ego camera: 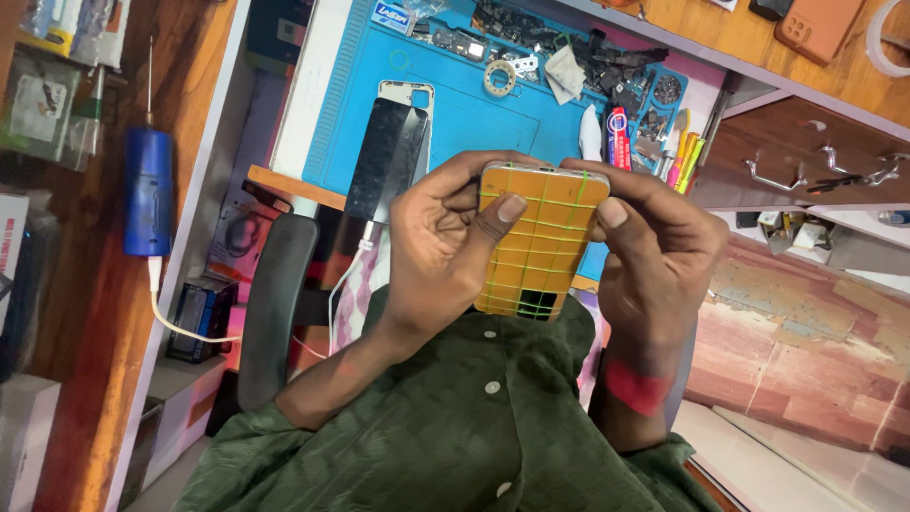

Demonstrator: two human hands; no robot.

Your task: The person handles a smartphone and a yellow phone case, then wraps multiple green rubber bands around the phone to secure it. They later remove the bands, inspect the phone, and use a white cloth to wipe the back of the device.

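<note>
both hands, left hand [441, 242] and right hand [654, 251], grip closed on rubber-banded phone [540, 242].

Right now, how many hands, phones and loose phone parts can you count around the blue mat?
Hands: 2, the left hand and right hand, both gripping the phone.
Phones: 1, a gold phone wrapped in green rubber bands.
Black screen panels: 1, the black panel lying on the blue mat.
Tape rolls: 1, the tape roll.
Total: 5.
</note>
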